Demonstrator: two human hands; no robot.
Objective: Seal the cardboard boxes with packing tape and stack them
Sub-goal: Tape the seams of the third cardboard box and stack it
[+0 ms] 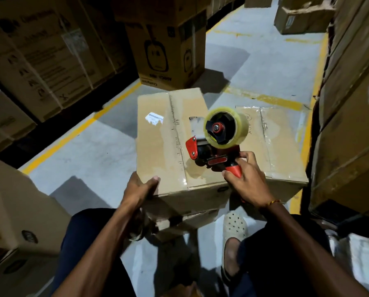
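Stacked cartons [40,50] wall the left, a tall box stack [350,103] crowds the right. Ahead, a printed carton [168,50] stands on the grey floor [254,61], with open floor right of it

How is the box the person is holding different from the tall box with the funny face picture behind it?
The held box is plain brown with a small white sticker; the tall box has black printed drawings. The held box lies low and wide, gripped at its near edge by the left hand, while the right hand holds a tape dispenser over it; the tall box stands upright, untouched. Both are brown cardboard.
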